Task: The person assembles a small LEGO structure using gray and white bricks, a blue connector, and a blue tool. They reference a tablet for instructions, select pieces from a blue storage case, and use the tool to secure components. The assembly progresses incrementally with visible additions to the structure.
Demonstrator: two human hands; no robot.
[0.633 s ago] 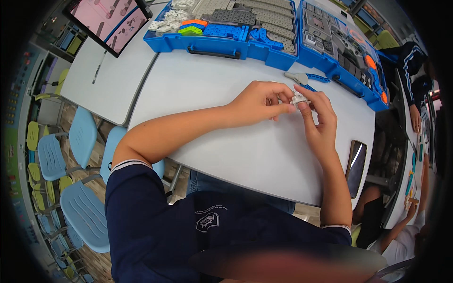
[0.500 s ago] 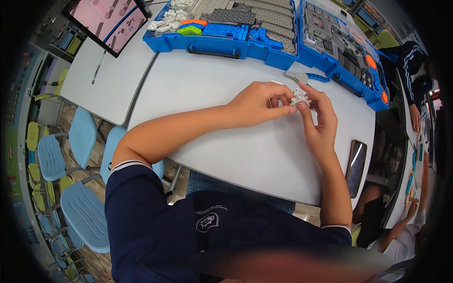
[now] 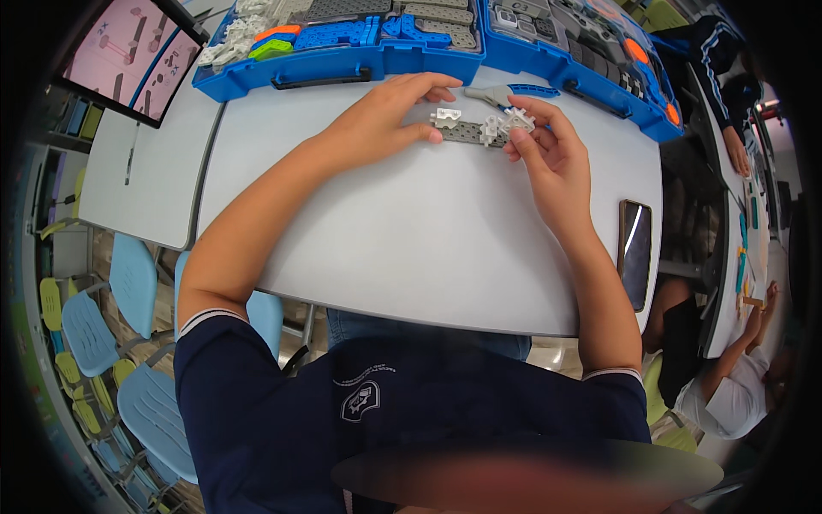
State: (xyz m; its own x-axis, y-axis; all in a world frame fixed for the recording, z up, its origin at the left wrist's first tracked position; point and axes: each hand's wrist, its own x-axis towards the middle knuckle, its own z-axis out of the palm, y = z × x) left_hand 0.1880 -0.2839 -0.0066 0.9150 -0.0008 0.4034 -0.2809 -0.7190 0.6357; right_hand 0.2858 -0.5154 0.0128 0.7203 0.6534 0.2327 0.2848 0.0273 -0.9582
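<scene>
A grey perforated beam [image 3: 467, 133] lies on the white table in front of me. One white plastic connector [image 3: 446, 116] sits at its left end, and another white connector [image 3: 490, 130] shows near its right end. My left hand [image 3: 377, 111] is open around the left end, its thumb tip close to the beam. Between the thumb and fingers of my right hand [image 3: 548, 150] is a white connector piece [image 3: 519, 119], held right beside the beam's right end. Whether this piece joins the connector there I cannot tell.
Blue cases [image 3: 411, 62] of building parts line the far edge of the table. A grey-and-blue hand tool [image 3: 492, 95] lies just before them. To the right is a phone [image 3: 634, 257]; a tablet [image 3: 128, 56] stands at the far left. Another person's hand [image 3: 736, 152] is at a table on the right.
My hands have come apart, the left moving left and opening. The grey beam now shows between them. My right hand still holds the white piece. The whole view has shifted.
</scene>
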